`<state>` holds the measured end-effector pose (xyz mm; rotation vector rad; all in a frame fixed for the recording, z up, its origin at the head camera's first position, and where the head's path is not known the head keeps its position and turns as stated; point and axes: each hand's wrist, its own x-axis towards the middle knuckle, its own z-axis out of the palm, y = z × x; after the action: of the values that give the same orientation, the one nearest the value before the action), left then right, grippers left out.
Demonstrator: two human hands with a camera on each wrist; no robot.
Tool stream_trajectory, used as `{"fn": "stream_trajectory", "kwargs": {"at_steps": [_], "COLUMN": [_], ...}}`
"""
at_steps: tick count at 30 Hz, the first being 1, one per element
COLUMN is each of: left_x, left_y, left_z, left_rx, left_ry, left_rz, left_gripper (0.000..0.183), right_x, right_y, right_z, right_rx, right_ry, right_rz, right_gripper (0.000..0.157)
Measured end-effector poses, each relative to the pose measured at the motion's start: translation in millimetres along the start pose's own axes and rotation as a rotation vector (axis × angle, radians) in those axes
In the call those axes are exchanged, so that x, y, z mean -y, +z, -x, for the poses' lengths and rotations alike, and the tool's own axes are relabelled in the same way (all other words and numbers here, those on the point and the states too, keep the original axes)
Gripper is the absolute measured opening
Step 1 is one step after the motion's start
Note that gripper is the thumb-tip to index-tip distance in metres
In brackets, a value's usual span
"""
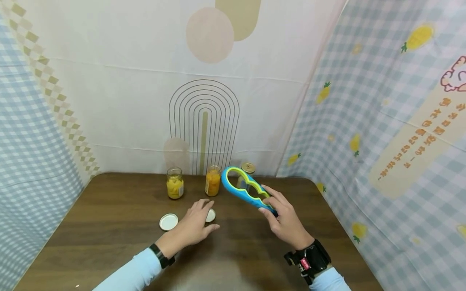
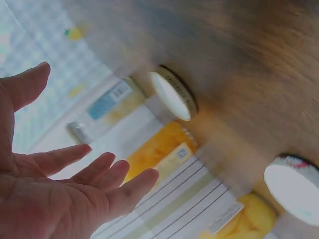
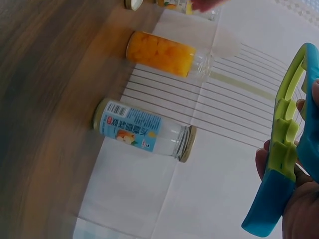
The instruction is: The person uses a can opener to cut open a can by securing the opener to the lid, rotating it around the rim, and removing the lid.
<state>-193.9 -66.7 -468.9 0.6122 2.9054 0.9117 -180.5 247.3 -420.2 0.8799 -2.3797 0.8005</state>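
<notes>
My right hand [image 1: 287, 222] holds a blue and green jar opener [image 1: 243, 196] by its handle end, raised above the table. Behind the opener's loop stands a glass jar with a gold lid [image 1: 248, 167]; its blue label [image 3: 130, 124] shows in the right wrist view. My left hand [image 1: 193, 226], fingers spread, hovers palm down with nothing in it. Partly behind its fingers lies a small lid [image 1: 210, 216], white side up. Left of that hand is a second upturned lid [image 1: 168, 222]. Lidless jars of orange fruit [image 1: 212, 182] and yellow fruit [image 1: 175, 186] stand farther back.
The brown wooden table [image 1: 109, 226] ends at a pale printed cloth [image 1: 127, 113] hanging behind the jars. Checked cloths hang on both sides, the right one [image 1: 327, 133] with pineapple prints. A tiny white speck lies near the table's front left.
</notes>
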Motion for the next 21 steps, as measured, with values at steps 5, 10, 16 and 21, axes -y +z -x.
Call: {"fn": "stream_trajectory", "kwargs": {"at_steps": [5,10,16,21], "left_x": [-7.0,-14.1,-20.7,-22.4], "left_y": [-5.6,-8.8,-11.4,-9.6], "left_z": [21.7,35.3,37.4,33.8], "left_rx": [-0.014,-0.031,-0.062,-0.083], "left_ry": [0.041,0.018,0.014,0.003], "left_rz": [-0.004,0.040,0.054,0.081], "left_gripper": [0.075,0.073,0.074,0.074], "right_x": [-6,-12,-17,-17], "right_y": [-2.5,-3.6,-2.9,-3.1], "right_z": [3,7,8,8], "right_rx": [-0.021,-0.030,-0.038,-0.047], "right_ry": [0.010,0.027,0.032,0.041], "right_rz": [0.015,0.039,0.048,0.057], "right_gripper": [0.013,0.014,0.013,0.015]}}
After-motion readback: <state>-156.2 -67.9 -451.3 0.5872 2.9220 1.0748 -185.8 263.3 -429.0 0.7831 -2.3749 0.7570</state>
